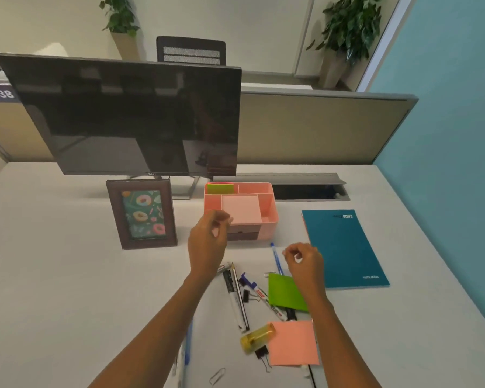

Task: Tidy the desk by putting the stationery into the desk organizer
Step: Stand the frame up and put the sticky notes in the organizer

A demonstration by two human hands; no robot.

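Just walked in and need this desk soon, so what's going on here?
A person is tidying stationery into the pink desk organizer. It already holds a green sticky-note pad in a back compartment. The left hand hovers at the organizer's front and the right hand above the clutter; neither visibly holds anything. Markers, a blue pen, binder clips, a green pad and a pink pad lie loose on the desk.
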